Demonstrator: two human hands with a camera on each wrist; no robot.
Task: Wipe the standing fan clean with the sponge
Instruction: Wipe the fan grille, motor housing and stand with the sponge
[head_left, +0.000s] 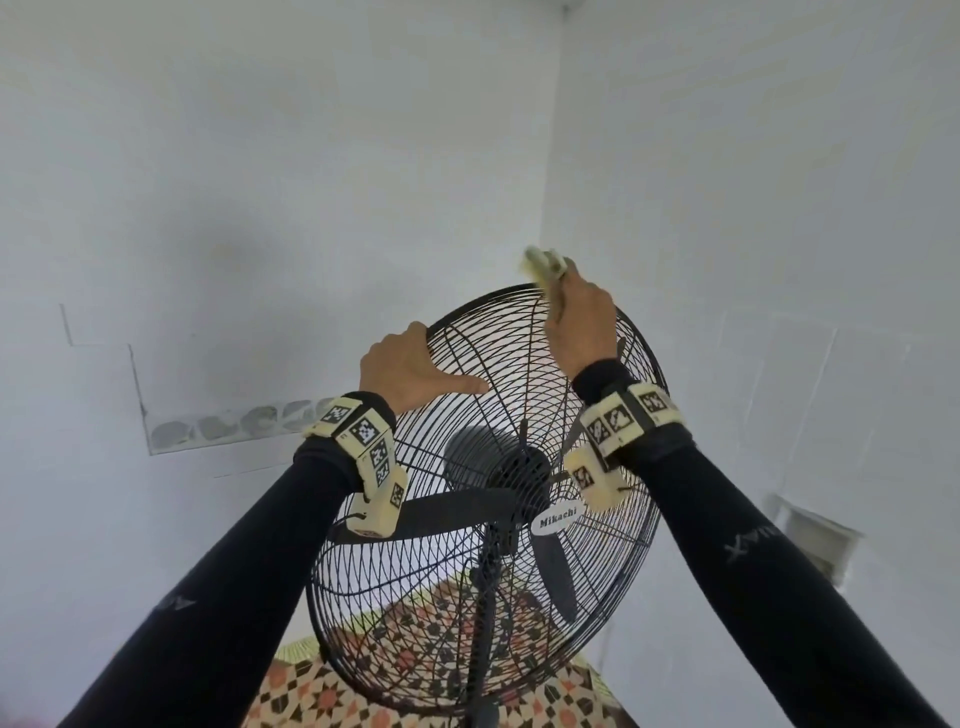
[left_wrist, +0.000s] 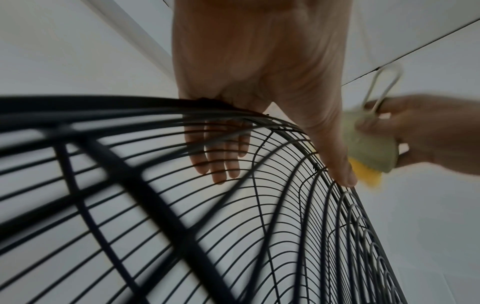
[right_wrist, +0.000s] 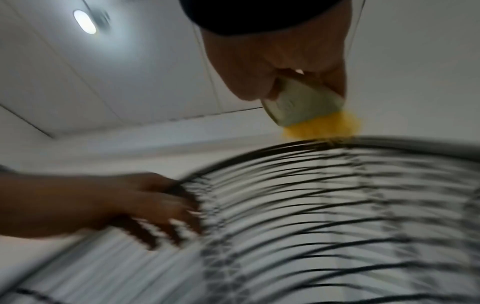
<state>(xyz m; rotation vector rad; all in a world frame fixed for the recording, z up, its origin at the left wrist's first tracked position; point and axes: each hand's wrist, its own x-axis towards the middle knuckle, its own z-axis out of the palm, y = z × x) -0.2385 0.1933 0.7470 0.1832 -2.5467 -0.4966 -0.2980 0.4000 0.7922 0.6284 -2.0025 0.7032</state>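
A black standing fan (head_left: 483, 525) with a wire cage (head_left: 415, 613) and a white badge stands in front of me. My left hand (head_left: 410, 361) grips the cage's upper left rim; the fingers (left_wrist: 221, 160) hang behind the wires and the thumb (left_wrist: 335, 156) lies on the front. At the very top of the rim, my right hand (head_left: 582, 322) pinches a green and yellow sponge (head_left: 545, 265). The sponge's yellow side (right_wrist: 324, 127) touches the rim (right_wrist: 389, 142). From the left wrist, the sponge (left_wrist: 371, 150) shows just beyond my thumb.
White walls meet in a corner behind the fan. A patterned floor covering (head_left: 415, 696) lies under the fan's pole (head_left: 483, 623). A recessed strip (head_left: 234, 426) runs along the left wall, and a small wall box (head_left: 821, 540) sits at the right. A ceiling light (right_wrist: 84, 21) is overhead.
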